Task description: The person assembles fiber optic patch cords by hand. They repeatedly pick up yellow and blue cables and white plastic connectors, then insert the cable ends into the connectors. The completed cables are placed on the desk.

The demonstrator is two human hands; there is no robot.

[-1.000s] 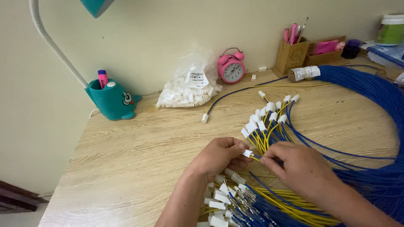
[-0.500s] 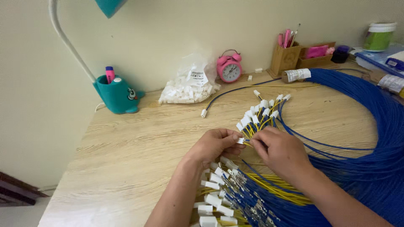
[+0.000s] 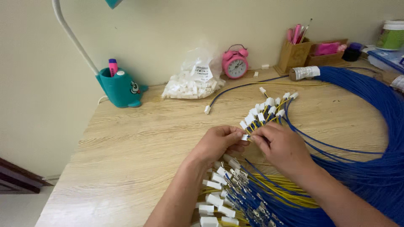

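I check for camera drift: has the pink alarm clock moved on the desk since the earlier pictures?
No. The pink alarm clock stands beside the bag of white connectors, as before.

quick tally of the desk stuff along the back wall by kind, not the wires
alarm clock, pink: 1
bag of white connectors: 1
teal lamp base holding a pink marker: 1
wooden pen holder: 1
tape roll: 1
green-labelled jar: 1
Total: 6

Two hands, one pink alarm clock (image 3: 235, 63), one teal pen holder (image 3: 121, 88), one bag of white connectors (image 3: 192, 80).
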